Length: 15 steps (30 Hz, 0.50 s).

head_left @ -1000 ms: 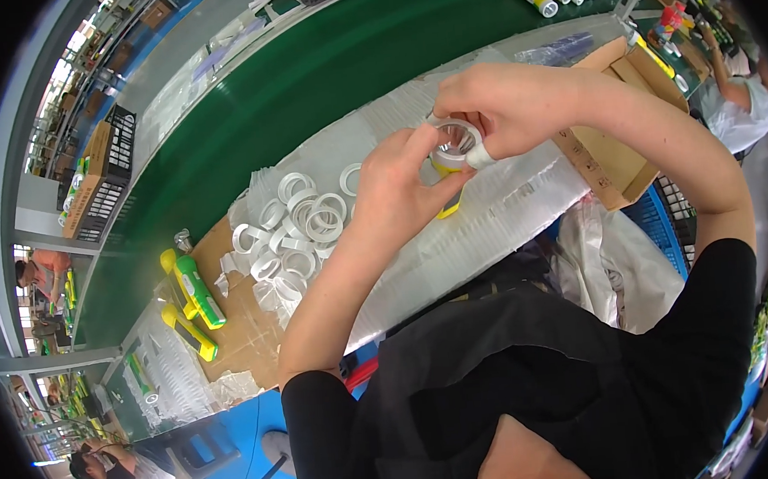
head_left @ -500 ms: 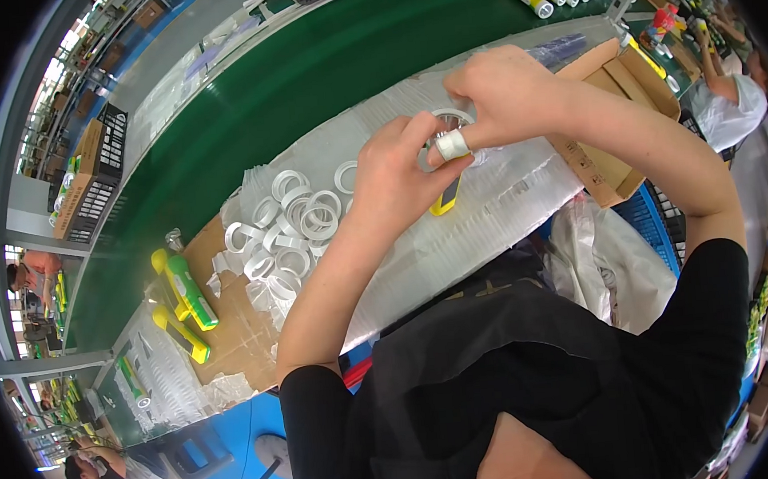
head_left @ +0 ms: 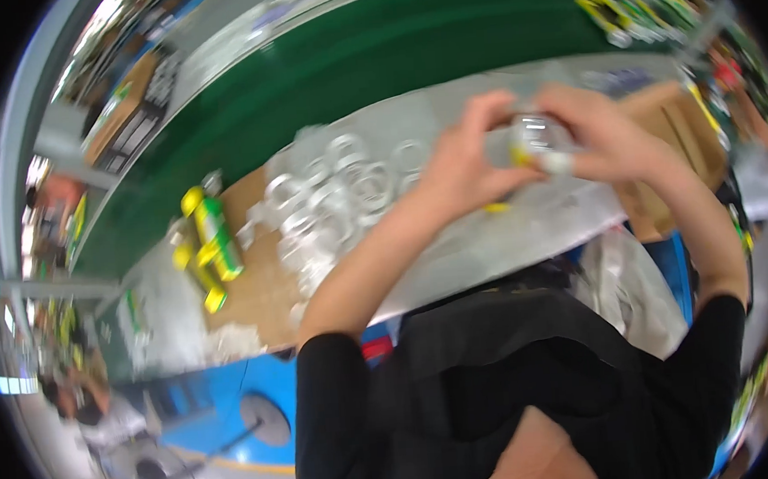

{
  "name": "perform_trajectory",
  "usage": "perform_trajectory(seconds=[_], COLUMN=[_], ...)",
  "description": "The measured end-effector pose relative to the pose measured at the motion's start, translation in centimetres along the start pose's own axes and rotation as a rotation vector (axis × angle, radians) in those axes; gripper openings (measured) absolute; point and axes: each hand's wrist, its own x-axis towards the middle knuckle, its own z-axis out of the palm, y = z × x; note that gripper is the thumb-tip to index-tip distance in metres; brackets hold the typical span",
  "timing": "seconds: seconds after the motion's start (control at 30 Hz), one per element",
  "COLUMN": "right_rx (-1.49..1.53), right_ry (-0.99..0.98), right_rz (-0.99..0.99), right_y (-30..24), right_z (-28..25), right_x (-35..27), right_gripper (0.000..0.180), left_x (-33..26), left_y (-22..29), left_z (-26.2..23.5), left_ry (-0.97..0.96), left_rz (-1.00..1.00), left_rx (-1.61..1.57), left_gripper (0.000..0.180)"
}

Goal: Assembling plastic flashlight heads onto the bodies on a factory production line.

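A flashlight (head_left: pixel 533 133) is held between both hands over the right part of the worktop, its shiny round head facing up. Yellow shows on its side and below the fingers, though motion blurs the details. My left hand (head_left: pixel 475 160) curls round its left side, thumb and fingers closed on it. From the right, my right hand (head_left: pixel 606 135) grips the head; a white wrap covers its thumb. To the left of my left hand lies a pile of white rings (head_left: pixel 370 191), several of them overlapping.
A green and yellow flashlight (head_left: pixel 216 240) and a yellow handled part (head_left: pixel 198 275) lie on cardboard at left. Beside my right forearm stands an open cardboard box (head_left: pixel 661 122). Several flashlights (head_left: pixel 636 19) lie far right on the green belt (head_left: pixel 371 49). Other people are at both sides.
The view has shifted and blurred. Both hands stay on the flashlight; my right hand has come down to its right side, and the shiny head now shows more between them.
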Motion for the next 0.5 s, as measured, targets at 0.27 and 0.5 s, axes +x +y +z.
perform_trajectory(seconds=[0.27, 0.5], right_rx=[-0.047, 0.262], right_ry=[0.213, 0.510], right_rz=[-0.162, 0.129], right_y=[-1.1, 6.5], right_z=[-0.8, 10.8], right_x=[-2.8, 11.5], right_gripper=[0.052, 0.030], left_x=[0.0, -0.5], left_y=[5.9, -4.1], left_z=[-1.9, -9.7], left_ry=[-0.657, -0.108], left_rz=[-0.460, -0.332], left_rx=[-0.673, 0.416], left_gripper=[0.070, 0.080])
